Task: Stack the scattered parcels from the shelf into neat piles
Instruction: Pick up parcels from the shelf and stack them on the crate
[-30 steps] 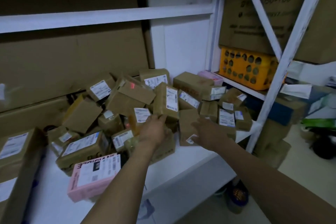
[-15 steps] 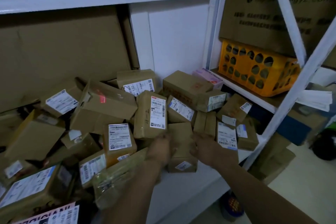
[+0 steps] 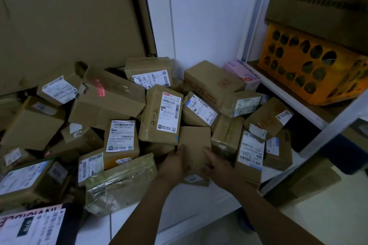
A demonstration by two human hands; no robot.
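Near corner: a pink box with a large white label lies at the lower left edge of the shelf.
Wrapped parcel: a plastic-wrapped parcel lies tilted just left of the left forearm.
Left grip: the left hand curls its fingers round the left edge of the plain parcel.
Right grip: the right hand holds the same parcel's right side, thumb laid on its top face; the other fingers are hidden.
Task parcel: the plain parcel sits between both hands at the front of the heap, near end on the shelf, far end against the boxes behind.
Behind it: the parcel marked 4-2 leans on the pile, touching the plain parcel's far left corner; the parcel marked 4-3 lies just right of it.
Heap: brown labelled parcels lie tilted and overlapping across the shelf.
Far right: a small pink carton rests by the white upright, beside an orange crate on the neighbouring shelf.
Back: a large cardboard sheet stands behind the heap.
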